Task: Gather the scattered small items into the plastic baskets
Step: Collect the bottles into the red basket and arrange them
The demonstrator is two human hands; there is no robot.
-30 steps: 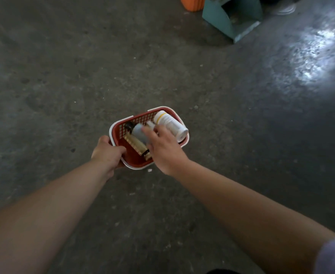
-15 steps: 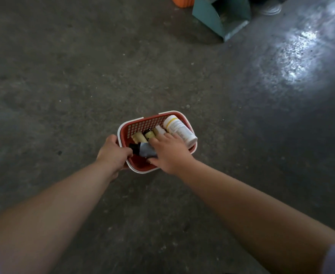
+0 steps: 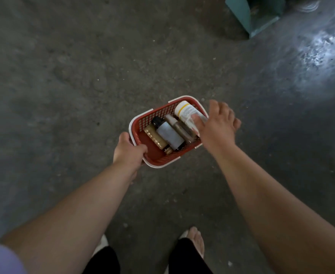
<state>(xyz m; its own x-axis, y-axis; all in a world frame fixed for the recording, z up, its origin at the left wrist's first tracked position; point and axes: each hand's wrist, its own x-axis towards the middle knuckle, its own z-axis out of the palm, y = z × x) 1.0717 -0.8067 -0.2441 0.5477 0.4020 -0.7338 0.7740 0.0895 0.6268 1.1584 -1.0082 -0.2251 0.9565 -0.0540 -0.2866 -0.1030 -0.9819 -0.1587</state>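
Left hand [image 3: 130,150] fingers clenched on red basket [image 3: 142,121] rim, frame centre; keep it level. Right hand [image 3: 219,126] fingers spread, released, over white pill bottle [image 3: 185,110]; lift clear without snagging rim.

Dark grey concrete floor [image 3: 67,80], teal box [image 3: 255,12] at top right, bright glare patch [image 3: 320,50] right
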